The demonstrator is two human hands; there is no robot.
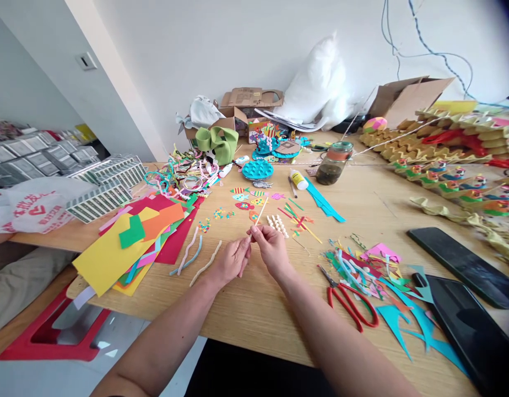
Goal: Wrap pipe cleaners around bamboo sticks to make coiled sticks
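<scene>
Both hands meet above the middle of the wooden table point(254, 303). My right hand point(271, 248) pinches a thin pale stick point(261, 211) that points up and away. Close against it, my left hand point(233, 258) has its fingers pressed together; whatever they hold is too small to make out. Just beyond the fingertips lie several paper fish point(244, 205). White twisted pieces point(278, 225) are beside my right hand, with thin coloured strips point(299, 220) further right. Fuzzy pipe cleaners point(205, 263) lie left of my left hand.
Coloured sheets point(109, 253) cover the left side. Red-handled scissors point(349, 303), paper scraps point(403, 314) and two dark phones point(465, 267) lie right. Behind stand a glue bottle point(298, 180), glass jar point(334, 165) and blue dish point(258, 170). A person's leg point(10, 286) shows far left.
</scene>
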